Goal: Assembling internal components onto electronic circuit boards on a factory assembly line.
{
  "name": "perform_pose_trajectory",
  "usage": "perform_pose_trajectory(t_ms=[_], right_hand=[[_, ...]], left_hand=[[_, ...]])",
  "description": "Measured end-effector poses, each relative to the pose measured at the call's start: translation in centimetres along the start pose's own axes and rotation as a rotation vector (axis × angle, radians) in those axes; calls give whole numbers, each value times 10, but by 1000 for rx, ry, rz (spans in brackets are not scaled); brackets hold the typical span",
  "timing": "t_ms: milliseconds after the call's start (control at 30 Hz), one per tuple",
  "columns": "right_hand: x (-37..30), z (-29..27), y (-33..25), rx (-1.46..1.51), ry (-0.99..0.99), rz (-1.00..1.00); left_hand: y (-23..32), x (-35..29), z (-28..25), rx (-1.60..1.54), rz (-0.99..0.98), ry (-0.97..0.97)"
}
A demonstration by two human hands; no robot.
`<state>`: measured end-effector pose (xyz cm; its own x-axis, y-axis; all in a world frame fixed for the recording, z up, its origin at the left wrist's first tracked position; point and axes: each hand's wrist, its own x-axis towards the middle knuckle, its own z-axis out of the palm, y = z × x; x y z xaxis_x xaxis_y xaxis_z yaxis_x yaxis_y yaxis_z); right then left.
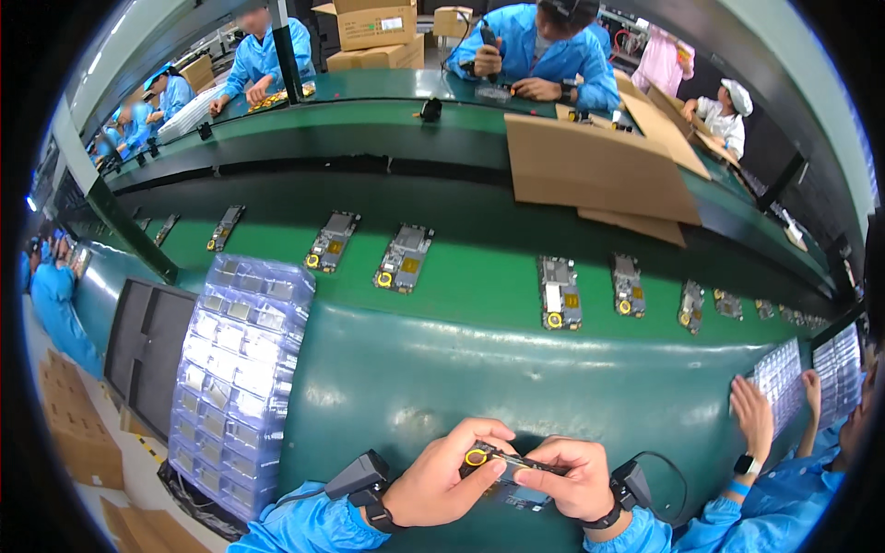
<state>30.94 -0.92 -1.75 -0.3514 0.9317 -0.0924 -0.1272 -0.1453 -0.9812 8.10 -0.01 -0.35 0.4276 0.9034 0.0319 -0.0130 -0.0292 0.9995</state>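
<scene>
Near the front edge of the green worktop, a phone-sized circuit board [476, 456] with a yellow ring is held between my two hands. My left hand [442, 477] is closed on its ring end, thumb on top. My right hand [573, 477] pinches the other end with thumb and fingers. Just below the board a shiny bluish-grey piece [527, 498] shows; I cannot tell whether it is attached. To the left lies a clear plastic blister tray [241, 341] with flat grey pieces in its pockets. Both wrists carry a strap with a black box.
Beyond my hands, a green belt [479, 276] carries a row of similar boards [406, 258]. Cardboard sheets [599, 170] overhang its far side. A co-worker's hands [754, 415] hold trays [782, 382] at right. A black tray [147, 350] stands at left; people work opposite.
</scene>
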Motion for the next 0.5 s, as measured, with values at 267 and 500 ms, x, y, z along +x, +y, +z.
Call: perform_pose_trajectory(t_ms=[267,500], right_hand=[[11,7,18,-79,47,-103],[28,9,10,-491,143,-187]], left_hand=[[-16,-5,-5,43,-35,68],[-45,9,-6,-22,31,181]])
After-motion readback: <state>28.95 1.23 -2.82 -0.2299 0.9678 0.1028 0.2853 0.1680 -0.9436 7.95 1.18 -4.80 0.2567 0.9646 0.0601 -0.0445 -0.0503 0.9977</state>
